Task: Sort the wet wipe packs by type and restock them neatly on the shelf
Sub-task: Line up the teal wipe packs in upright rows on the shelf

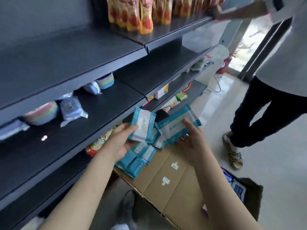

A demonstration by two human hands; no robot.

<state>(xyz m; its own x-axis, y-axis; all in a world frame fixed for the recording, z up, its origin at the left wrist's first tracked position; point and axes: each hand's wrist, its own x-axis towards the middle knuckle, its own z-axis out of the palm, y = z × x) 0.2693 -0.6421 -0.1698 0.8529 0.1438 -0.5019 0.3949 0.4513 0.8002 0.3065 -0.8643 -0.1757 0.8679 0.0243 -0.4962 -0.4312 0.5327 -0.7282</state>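
Left hand pinches a small teal pack, right hand grips a wider pack; the dark shelf lies up-left, nearer the left hand (its pack held on end).

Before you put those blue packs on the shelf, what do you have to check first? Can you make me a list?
1. Does the left hand hold the small teal pack? ok.
2. Does the right hand hold the bigger teal pack? ok.
3. Are both held packs the same type? cannot tell; the print is blurred, though the sizes differ.
4. Is there bare room on the middle shelf? ok.
5. Are the shelf packs sorted and straight? not ok; striped and blue ones alternate, and some are tilted.
6. Is the other person out of the way? ok, standing off to the right.
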